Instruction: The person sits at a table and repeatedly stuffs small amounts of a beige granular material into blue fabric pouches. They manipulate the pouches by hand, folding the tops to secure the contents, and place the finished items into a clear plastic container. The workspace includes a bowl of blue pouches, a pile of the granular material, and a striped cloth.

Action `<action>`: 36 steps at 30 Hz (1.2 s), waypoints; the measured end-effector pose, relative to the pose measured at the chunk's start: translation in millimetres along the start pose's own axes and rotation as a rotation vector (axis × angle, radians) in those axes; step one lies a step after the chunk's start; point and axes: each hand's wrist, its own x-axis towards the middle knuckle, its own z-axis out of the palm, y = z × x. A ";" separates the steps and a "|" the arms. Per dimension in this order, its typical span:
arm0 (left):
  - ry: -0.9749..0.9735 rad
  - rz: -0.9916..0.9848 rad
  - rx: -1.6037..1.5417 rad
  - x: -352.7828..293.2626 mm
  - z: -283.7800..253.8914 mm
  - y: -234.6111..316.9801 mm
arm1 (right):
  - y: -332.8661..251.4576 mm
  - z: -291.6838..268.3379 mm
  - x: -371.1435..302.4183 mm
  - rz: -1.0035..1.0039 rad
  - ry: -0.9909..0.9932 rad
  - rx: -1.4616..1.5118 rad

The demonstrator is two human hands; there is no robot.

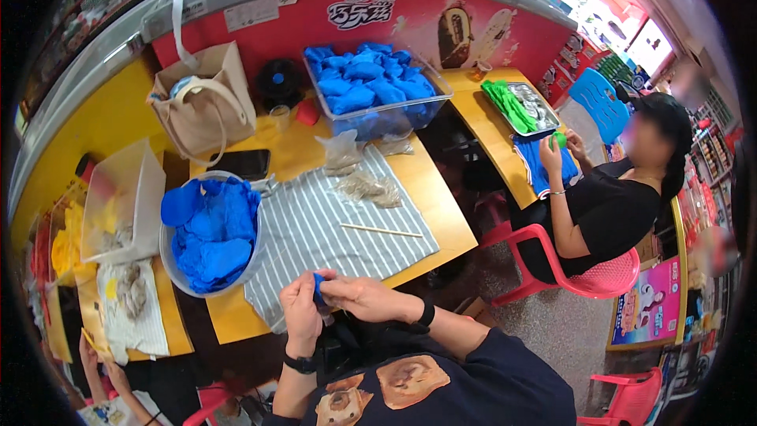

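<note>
A small blue fabric piece (319,290) is pinched between my two hands, over the near edge of the table. My left hand (300,305) grips it from the left, fingers closed. From the right, my right hand (359,294) closes on it too, and the fingers cover much of the piece. Just beyond lies a grey-and-white striped cloth (315,229) bearing a thin pale stick (382,230) and a tangle of beige fibre (367,188). To the left stands a round tub (168,256) heaped with blue fabric pieces (211,229).
A clear bin (410,120) of stuffed blue pieces stands at the back. Nearby are a beige tote bag (205,83), a black phone (243,163) and an upright plastic box (126,205). On the right, a person (607,205) on a pink chair handles something green; another person's hands (102,363) show lower left.
</note>
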 end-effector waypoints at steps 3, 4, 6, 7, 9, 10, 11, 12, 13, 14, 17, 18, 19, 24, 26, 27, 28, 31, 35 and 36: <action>0.137 -0.012 -0.088 -5.0 6.9 -0.3 | -15.6 2.0 -1.1 0.118 0.045 -0.264; 0.120 0.032 -0.086 -2.9 2.3 -6.4 | -21.6 1.0 -0.9 0.135 0.045 -0.331; 0.102 0.042 -0.080 -8.5 -3.5 -9.8 | -28.6 -1.7 0.4 0.167 0.041 -0.463; 0.082 0.045 -0.083 -10.1 -1.4 -8.7 | -28.1 -2.0 -0.2 0.143 0.055 -0.447; 0.131 0.072 -0.059 -16.8 0.9 -10.8 | -22.3 3.0 -0.9 0.096 0.083 -0.413; 0.157 0.086 -0.045 -18.7 2.7 -10.3 | -17.0 7.1 -0.5 0.086 0.122 -0.381; 0.144 0.070 -0.042 -18.4 5.2 -7.5 | -11.4 6.9 1.0 0.078 0.134 -0.314; 0.132 0.054 -0.038 -17.8 6.6 -4.2 | -6.1 6.2 1.9 0.071 0.146 -0.248; 0.134 0.043 -0.026 -18.8 3.5 -0.4 | -3.7 8.1 3.1 0.054 0.149 -0.169; 0.123 0.033 -0.045 -17.3 -5.5 0.0 | -5.0 5.8 4.7 -0.020 0.179 -0.065; 0.071 -0.006 0.028 -15.0 -3.3 12.8 | 4.3 -1.9 8.5 0.009 -0.082 0.159; 0.061 -0.055 0.040 -16.5 -3.5 12.6 | 0.6 -2.8 6.3 0.021 -0.117 0.161; 0.051 -0.019 0.093 -16.5 -2.7 9.1 | 0.4 -8.2 5.3 0.025 -0.173 0.137; 0.067 0.027 0.211 -15.8 -4.4 -2.5 | 8.2 -12.0 7.2 -0.001 -0.274 0.009; 0.129 0.056 0.232 -15.8 -3.4 1.7 | 7.6 -12.2 17.7 -0.022 -0.314 -0.043; 0.094 0.044 0.246 -11.8 -0.5 4.9 | 18.8 -5.7 20.6 -0.011 -0.298 0.009; 0.088 0.050 0.248 -10.9 -0.8 8.2 | 17.5 -5.8 23.6 0.005 -0.280 -0.002; 0.129 0.015 0.152 -6.6 -4.2 4.9 | -8.3 -5.7 19.1 0.037 -0.116 -0.132; 0.200 0.012 -0.057 -5.6 -4.2 -9.3 | -23.1 2.9 14.7 0.081 0.074 -0.344; 0.256 0.025 -0.102 -7.7 -6.3 -14.3 | -20.5 6.6 15.8 0.068 0.073 -0.344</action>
